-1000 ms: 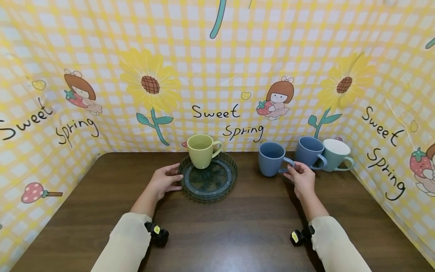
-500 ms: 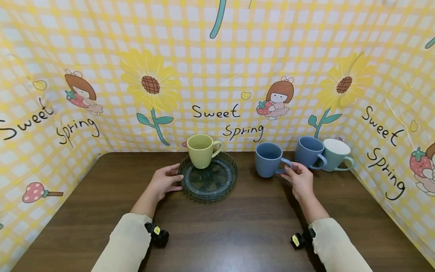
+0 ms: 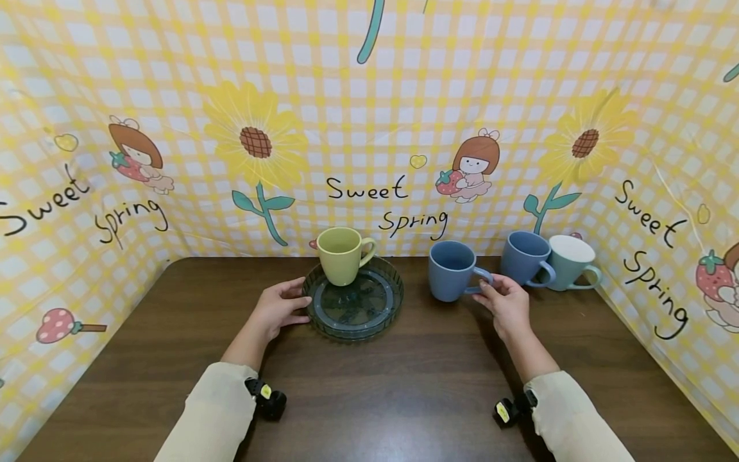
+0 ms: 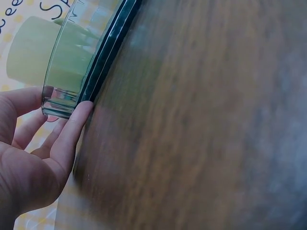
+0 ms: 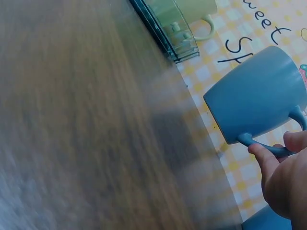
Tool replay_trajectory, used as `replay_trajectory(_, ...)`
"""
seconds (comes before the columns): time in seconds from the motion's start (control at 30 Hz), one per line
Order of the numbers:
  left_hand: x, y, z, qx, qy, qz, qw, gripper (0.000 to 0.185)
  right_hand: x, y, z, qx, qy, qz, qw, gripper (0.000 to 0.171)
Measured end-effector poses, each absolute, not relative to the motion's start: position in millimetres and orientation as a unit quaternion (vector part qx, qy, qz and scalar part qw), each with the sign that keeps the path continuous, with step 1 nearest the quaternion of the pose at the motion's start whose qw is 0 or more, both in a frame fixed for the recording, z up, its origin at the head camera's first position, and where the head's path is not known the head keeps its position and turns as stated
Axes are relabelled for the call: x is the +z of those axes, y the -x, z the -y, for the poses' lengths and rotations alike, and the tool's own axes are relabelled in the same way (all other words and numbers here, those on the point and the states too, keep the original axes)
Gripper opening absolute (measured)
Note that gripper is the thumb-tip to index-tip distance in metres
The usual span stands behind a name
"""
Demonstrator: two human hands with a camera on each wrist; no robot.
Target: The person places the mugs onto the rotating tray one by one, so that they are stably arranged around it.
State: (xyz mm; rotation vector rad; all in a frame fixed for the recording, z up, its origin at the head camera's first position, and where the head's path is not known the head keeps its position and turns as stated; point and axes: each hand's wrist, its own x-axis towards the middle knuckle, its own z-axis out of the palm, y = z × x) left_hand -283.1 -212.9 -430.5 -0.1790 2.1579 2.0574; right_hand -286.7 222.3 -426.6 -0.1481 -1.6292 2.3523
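A round see-through dark green tray with a ribbed wall stands on the table, left of middle. My left hand touches its left side; in the left wrist view its fairly straight fingers rest on the wall and lower edge. Upright in the back of the tray is a yellow-green mug, handle to the right. My right hand pinches the handle of a blue mug. This mug hangs upright, apart from its shadow on the table in the right wrist view.
A second blue mug and a pale green mug with a white inside stand at the back right, handles to the right. Yellow checked cloth closes off the back and sides. The brown wooden table spreads in front.
My right hand has carried the blue mug a little to the left, nearer the tray and away from the second blue mug. My left hand and the tray have stayed in place.
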Motion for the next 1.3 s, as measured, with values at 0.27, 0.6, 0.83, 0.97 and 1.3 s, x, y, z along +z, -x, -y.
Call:
replay_trajectory(0.27,-430.6,281.8,211.7,0.691,0.058,-0.717,0.071,0.062,-421.1,280.5,-214.2,0.825,0.042,0.549,0.124,0.017)
replay_trajectory(0.6,-431.0,278.4,210.9,0.703,0.062,-0.705,0.072,0.063,-415.6,278.3,-204.8,0.828,0.040,0.548,0.112,0.020)
replay_trajectory(0.83,-432.4,278.1,211.8,0.707,0.061,-0.701,0.073,0.064,-411.1,276.0,-198.8,0.834,0.026,0.541,0.101,0.023)
replay_trajectory(0.97,-431.6,279.1,211.2,0.707,0.060,-0.700,0.075,0.064,-409.6,274.4,-196.2,0.835,0.019,0.541,0.096,0.029)
replay_trajectory(1.3,-431.8,277.5,211.5,0.707,0.060,-0.701,0.076,0.064,-408.9,272.9,-185.9,0.842,0.013,0.534,0.079,0.028)
